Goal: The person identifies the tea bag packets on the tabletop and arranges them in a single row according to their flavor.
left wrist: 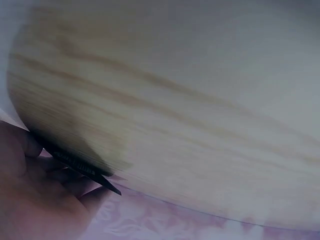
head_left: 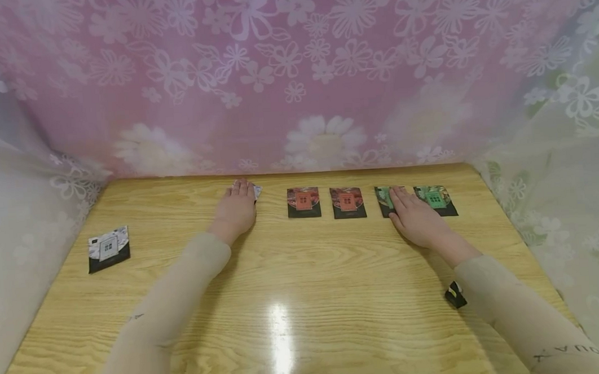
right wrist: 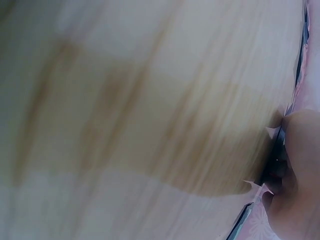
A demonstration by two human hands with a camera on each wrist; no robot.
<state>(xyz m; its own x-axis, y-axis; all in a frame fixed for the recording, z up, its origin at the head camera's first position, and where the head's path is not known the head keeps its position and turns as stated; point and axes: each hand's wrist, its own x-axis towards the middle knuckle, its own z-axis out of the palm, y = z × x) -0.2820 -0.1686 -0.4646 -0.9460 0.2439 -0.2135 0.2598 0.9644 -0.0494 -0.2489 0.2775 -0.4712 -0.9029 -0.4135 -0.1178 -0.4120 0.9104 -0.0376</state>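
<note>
At the back of the wooden table, my left hand (head_left: 236,210) rests on a small flat packet (head_left: 257,191), covering nearly all of it; its fingers are straight. The packet's black lower strip (left wrist: 75,164) shows beside those fingers in the left wrist view. Farther right, my right hand (head_left: 419,221) lies with extended fingers over a green-and-black packet (head_left: 383,203). Another green packet (head_left: 435,201) is just right of those fingers. Between the hands lie two red-and-black packets, one (head_left: 303,202) nearer the left hand and one (head_left: 348,202) nearer the right.
A white-and-black packet (head_left: 108,249) lies tilted near the left edge of the table (head_left: 325,281). A small black item (head_left: 455,295) is partly hidden by the right sleeve. Floral curtains (head_left: 294,85) hang behind the table and on both sides.
</note>
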